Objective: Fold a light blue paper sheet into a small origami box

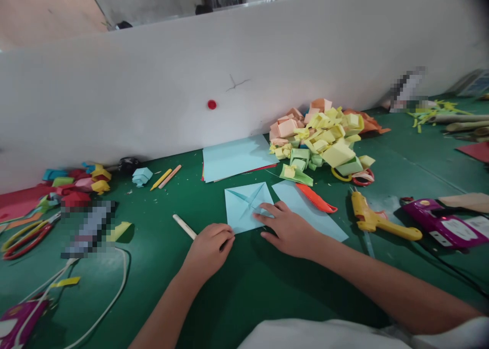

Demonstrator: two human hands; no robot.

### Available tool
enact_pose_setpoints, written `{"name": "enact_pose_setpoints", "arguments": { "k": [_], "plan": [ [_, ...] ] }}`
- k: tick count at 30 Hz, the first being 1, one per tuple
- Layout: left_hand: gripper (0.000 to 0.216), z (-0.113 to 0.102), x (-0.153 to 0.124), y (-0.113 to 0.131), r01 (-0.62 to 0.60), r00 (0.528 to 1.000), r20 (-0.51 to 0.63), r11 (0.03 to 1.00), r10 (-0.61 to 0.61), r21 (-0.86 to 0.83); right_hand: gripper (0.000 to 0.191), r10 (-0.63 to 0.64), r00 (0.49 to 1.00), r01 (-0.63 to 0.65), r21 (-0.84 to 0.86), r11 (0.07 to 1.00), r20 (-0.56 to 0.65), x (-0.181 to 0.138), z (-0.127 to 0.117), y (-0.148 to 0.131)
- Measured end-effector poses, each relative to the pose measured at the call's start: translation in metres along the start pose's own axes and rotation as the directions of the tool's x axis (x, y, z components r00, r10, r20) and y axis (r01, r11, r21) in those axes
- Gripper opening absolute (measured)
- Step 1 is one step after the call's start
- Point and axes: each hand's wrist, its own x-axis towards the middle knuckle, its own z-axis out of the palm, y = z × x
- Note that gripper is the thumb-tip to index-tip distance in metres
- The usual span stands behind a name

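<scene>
A light blue square of paper with crossing creases lies on the green table in front of me. My left hand is closed at its lower left corner, with thumb and fingertips pinching there. Across the right part of the square, my right hand rests with its fingers spread. Beneath and beyond that hand is a larger light blue sheet, with an orange cutter lying on it. A white stick reaches out from behind my left hand, its near end hidden.
Folded paper pieces are heaped at the back right, beside stacked sheets. A yellow glue gun and purple device lie right. To the left are scissors, a cable and colored paper shapes. A white partition stands behind.
</scene>
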Motion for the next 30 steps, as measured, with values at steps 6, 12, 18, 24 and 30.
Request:
{"name": "enact_pose_setpoints", "arguments": {
  "k": [6, 12, 18, 24, 30],
  "plan": [
    [0.018, -0.005, 0.0014, -0.0017, -0.013, 0.999, 0.048, 1.0, 0.014, -0.016, 0.052, 0.011, 1.0, -0.011, 0.002, 1.0, 0.004, -0.0001, -0.0003, 0.0004],
    [0.018, -0.0063, 0.0004, -0.0046, -0.033, 0.997, 0.063, 0.998, 0.036, -0.05, 0.053, 0.014, 1.0, -0.014, 0.002, 1.0, 0.005, 0.0002, 0.0006, 0.0007],
    [0.018, -0.0038, -0.0002, -0.0055, -0.021, 0.999, 0.029, 0.998, 0.023, -0.065, 0.053, 0.011, 1.0, -0.011, -0.003, 1.0, 0.004, -0.0002, 0.0011, 0.0018],
    [0.018, -0.0016, -0.0002, -0.0059, 0.002, 1.0, 0.003, 0.999, -0.002, -0.054, 0.052, 0.014, 1.0, -0.014, -0.006, 1.0, 0.011, 0.0, 0.0005, 0.0012],
    [0.017, -0.0003, -0.0006, -0.0057, 0.032, 0.999, 0.008, 0.999, -0.031, -0.038, 0.051, 0.008, 1.0, -0.008, -0.013, 1.0, 0.012, -0.0014, -0.0018, -0.0003]
  ]
}}
